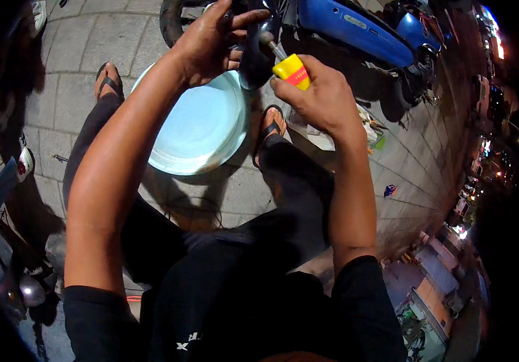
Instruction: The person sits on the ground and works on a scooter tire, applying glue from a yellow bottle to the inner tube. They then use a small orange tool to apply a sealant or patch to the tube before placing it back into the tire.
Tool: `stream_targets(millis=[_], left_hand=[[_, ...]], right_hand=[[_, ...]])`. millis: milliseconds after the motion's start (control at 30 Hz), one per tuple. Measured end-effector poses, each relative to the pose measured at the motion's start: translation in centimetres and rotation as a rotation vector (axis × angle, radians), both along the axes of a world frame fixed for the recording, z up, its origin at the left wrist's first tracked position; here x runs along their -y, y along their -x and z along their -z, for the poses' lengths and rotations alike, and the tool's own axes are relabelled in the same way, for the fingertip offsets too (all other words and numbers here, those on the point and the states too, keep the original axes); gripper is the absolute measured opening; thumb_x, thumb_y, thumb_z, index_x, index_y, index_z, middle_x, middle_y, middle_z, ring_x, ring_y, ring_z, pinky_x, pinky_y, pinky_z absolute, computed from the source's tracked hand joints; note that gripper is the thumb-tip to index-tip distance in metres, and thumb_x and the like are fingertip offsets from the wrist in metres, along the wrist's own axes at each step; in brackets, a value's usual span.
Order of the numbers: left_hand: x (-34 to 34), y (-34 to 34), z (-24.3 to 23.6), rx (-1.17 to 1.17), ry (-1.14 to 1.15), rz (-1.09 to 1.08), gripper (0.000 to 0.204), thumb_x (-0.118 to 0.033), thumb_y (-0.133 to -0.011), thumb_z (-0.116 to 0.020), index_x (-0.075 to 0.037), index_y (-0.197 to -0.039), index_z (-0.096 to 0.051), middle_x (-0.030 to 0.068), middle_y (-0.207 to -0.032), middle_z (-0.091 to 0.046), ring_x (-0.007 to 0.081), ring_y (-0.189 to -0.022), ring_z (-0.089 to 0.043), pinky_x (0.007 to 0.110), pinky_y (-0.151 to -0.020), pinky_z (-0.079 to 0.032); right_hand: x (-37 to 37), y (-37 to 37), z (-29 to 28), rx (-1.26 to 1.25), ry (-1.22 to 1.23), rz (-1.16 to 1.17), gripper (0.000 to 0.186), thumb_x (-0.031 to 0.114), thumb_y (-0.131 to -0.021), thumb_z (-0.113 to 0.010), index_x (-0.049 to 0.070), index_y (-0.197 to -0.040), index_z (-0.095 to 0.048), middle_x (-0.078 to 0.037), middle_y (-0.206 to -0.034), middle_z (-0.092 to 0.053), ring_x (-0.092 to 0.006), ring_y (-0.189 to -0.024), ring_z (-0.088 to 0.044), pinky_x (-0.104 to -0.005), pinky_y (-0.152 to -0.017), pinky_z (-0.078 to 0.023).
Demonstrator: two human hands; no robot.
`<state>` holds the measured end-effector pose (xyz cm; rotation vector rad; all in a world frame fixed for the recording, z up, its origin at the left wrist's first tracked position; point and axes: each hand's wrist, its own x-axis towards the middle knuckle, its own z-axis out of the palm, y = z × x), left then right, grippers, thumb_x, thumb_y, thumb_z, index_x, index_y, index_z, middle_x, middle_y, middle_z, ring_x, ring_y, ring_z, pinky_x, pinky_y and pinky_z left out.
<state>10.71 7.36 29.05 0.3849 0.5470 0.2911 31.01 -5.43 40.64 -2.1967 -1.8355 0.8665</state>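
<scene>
My left hand [214, 51] grips a glossy black rubber piece, apparently an inner tube [254, 66], with its fingers partly spread around it. Closed in my right hand [320, 99] is a yellow-and-red object [291, 71], with a metal shaft beside it whose rounded tip [266, 37] is against or very near the black rubber. Below my hands, a round pale-blue basin [193, 120] rests on the pavement, partly hidden by my left forearm.
A blue scooter [350, 33] and a black tire [170, 24] are at the top. Small tools [375, 130] and a pale container lie right of my foot. My sandalled feet flank the basin on paving [72, 102]. Dark parts crowd the left edge; distant vehicles and lights are at right.
</scene>
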Motion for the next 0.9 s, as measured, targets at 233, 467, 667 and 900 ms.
stream_targets(millis=[233,467,667,900], left_hand=[[0.7,-0.6,-2.7,-0.178,-0.054,-0.057,0.095,-0.091,-0.094,-0.030,-0.028,-0.163,-0.049,0.0020,-0.107,-0.050,0.0207,-0.085,-0.044,0.038,-0.077,-0.036],[0.5,-0.4,-1.6,-0.105,-0.015,-0.036,0.092,-0.091,-0.095,-0.031,-0.028,-0.159,-0.054,-0.0046,-0.090,-0.039,0.0152,-0.077,-0.038,0.037,-0.071,-0.033],[0.3,-0.3,-1.7,-0.084,-0.030,-0.027,0.093,-0.091,-0.095,-0.032,-0.027,-0.158,-0.055,-0.0047,-0.089,-0.040,0.0153,-0.076,-0.040,0.037,-0.069,-0.033],[0.1,-0.1,-0.7,-0.013,-0.041,-0.009,0.093,-0.091,-0.095,-0.033,-0.027,-0.159,-0.055,-0.0040,-0.091,-0.043,0.0167,-0.081,-0.046,0.037,-0.073,-0.038]], right_hand=[[0.7,-0.7,-0.4,-0.037,0.045,0.027,0.060,0.056,-0.082,-0.076,0.006,-0.116,-0.074,-0.023,-0.096,-0.077,-0.0419,-0.091,-0.075,-0.0493,-0.083,-0.057],[-0.1,0.5,-0.3,0.024,0.025,0.001,0.052,0.043,-0.084,-0.081,0.004,-0.118,-0.073,-0.015,-0.093,-0.076,-0.0278,-0.084,-0.074,-0.0392,-0.081,-0.057],[1.1,-0.6,-0.5,-0.003,0.031,0.028,0.060,0.056,-0.081,-0.076,0.006,-0.114,-0.074,-0.023,-0.097,-0.076,-0.0426,-0.091,-0.074,-0.0483,-0.083,-0.057],[0.1,0.4,0.0,0.014,0.010,-0.019,0.060,0.057,-0.081,-0.076,0.007,-0.113,-0.074,-0.021,-0.096,-0.077,-0.0421,-0.092,-0.074,-0.0492,-0.083,-0.057]])
